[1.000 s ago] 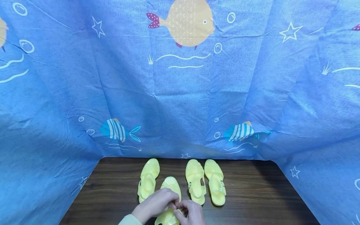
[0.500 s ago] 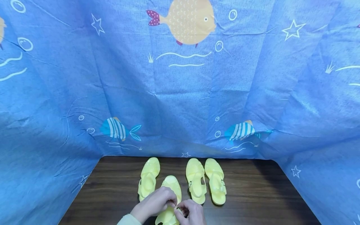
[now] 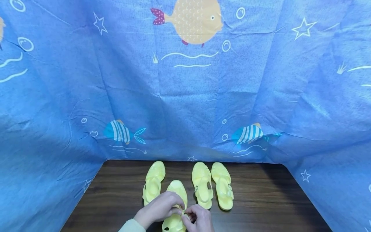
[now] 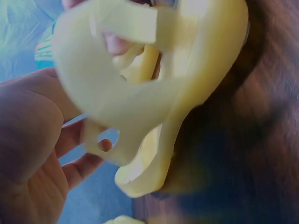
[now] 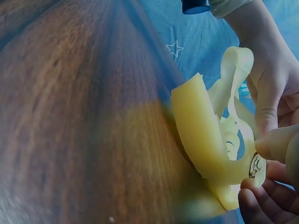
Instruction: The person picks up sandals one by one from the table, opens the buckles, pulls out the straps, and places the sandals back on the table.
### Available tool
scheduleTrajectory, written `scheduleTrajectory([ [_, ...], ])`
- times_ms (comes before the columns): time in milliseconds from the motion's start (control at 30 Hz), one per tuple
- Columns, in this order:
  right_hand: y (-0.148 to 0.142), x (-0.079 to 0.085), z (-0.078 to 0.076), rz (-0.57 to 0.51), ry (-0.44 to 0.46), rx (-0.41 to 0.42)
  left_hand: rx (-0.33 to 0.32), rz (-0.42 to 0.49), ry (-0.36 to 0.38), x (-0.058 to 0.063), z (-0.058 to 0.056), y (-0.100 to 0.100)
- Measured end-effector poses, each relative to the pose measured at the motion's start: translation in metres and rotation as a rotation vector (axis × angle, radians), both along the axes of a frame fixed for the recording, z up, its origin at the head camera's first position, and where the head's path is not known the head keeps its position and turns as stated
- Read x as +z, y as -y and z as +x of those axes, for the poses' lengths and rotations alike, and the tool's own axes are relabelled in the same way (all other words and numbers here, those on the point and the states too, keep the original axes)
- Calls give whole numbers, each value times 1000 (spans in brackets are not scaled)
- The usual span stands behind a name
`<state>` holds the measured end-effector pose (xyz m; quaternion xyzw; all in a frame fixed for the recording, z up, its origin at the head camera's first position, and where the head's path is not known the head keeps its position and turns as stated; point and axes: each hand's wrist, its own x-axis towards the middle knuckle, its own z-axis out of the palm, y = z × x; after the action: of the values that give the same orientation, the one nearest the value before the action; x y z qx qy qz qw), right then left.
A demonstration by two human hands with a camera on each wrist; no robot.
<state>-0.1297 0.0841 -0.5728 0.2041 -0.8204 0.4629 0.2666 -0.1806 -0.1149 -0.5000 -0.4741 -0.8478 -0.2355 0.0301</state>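
**Four yellow sandals on a dark table, two hands at one strap**

Taking the head view as a clock face, the first sandal (image 3: 153,187) lies at seven o'clock, its closed toe rounded and glossy. Also at seven, a pale sleeve (image 3: 132,226) ends at the left hand (image 3: 160,206), whose fingers are bent and hold the strap of the second sandal (image 3: 178,190). That sandal sits at six o'clock, just beside the first, sole down on the table (image 3: 269,193) of streaked wood grain. Its straps look smooth and waxy, curving in open loops. The right hand (image 3: 200,219), also near six, pinches the strap end at one small metal buckle (image 5: 254,165). The third sandal (image 3: 202,177) is at half past five, the fourth sandal (image 3: 222,190) at five. Behind hangs one creased blue cloth (image 3: 185,106), printed with one round orange fish (image 3: 197,22) at twelve and two striped fish (image 3: 119,131), at half past eight and half past three.
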Motion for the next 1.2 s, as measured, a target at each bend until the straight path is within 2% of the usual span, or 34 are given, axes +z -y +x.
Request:
scheduleTrajectory([
  [133,0,0,-1,-6,-18,-1,-15,9,-36,-2,0,-4],
  [533,1,-3,-3,-30,-106,7,-29,48,18,-3,-3,-5],
  [1033,2,-2,-1,-67,-65,39,-5,28,43,2,-7,2],
  [1200,2,-3,-1,-67,-78,38,-29,2,35,3,-7,-1],
])
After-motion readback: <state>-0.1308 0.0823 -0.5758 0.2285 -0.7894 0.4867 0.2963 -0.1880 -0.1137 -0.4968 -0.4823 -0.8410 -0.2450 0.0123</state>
